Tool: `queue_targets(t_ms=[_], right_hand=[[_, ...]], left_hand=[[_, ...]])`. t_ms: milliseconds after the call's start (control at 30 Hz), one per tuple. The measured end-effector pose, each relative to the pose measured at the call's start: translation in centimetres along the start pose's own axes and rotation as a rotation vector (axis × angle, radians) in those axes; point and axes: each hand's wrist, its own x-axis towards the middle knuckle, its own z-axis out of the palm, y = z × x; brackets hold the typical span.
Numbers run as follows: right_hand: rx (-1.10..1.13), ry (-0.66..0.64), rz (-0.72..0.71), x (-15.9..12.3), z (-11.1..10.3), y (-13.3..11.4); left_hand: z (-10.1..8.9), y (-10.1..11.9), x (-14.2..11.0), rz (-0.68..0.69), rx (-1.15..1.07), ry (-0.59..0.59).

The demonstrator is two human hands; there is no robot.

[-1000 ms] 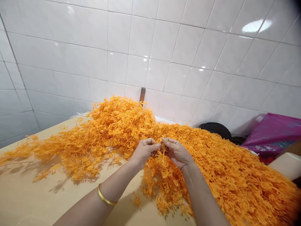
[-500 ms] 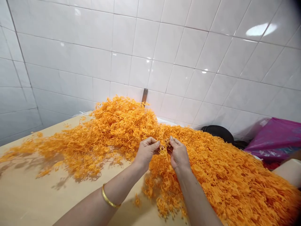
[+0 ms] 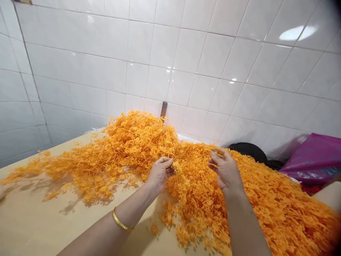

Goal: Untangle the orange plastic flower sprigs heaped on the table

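My left hand pinches an orange artificial flower sprig between thumb and fingers. Its lacy florets hang to the right of the fingertips, over the front of the pile. A gold bangle circles my left wrist. To the right, my right hand hovers above a broad heap of orange florets, fingers loosely curled and apart, with nothing clear between them. Behind my left hand rises a mound of orange sprigs with long thin stems trailing left.
Everything lies on a pale tan tabletop against a white tiled wall. A brown metal strip stands at the wall. Round black items and a purple plastic bag sit at the back right.
My right hand has come away from the sprig and shifted right and slightly up, its fingers loosening. My left hand stays nearly in place with the sprig.
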Motion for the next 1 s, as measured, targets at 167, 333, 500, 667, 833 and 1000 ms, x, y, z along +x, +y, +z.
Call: queue_targets(t_ms=[167, 333, 500, 667, 833, 1000], right_hand=[[-0.282, -0.252, -0.142, -1.6, 1.9, 0.0], [-0.451, -0.637, -0.238, -3.8, 3.3, -0.6], [-0.490, -0.712, -0.350, -4.1, 4.2, 0.6], [-0.326, -0.680, -0.227, -3.3, 4.1, 1.5], [-0.312, -0.632, -0.197, -2.7, 3.7, 1.9], [-0.326, -0.577, -0.159, -2.5, 3.2, 1.4]], left_hand=[[-0.3, 0.0, 0.5, -0.022, 0.001, 0.073], [0.0, 0.0, 0.2, -0.040, -0.012, 0.036], [0.4, 0.5, -0.4, -0.073, -0.006, 0.019], [0.5, 1.1, -0.4, -0.074, 0.019, -0.027], [0.4, 1.3, -0.3, -0.067, -0.004, -0.010], [0.5, 1.6, -0.2, -0.142, -0.013, -0.072]])
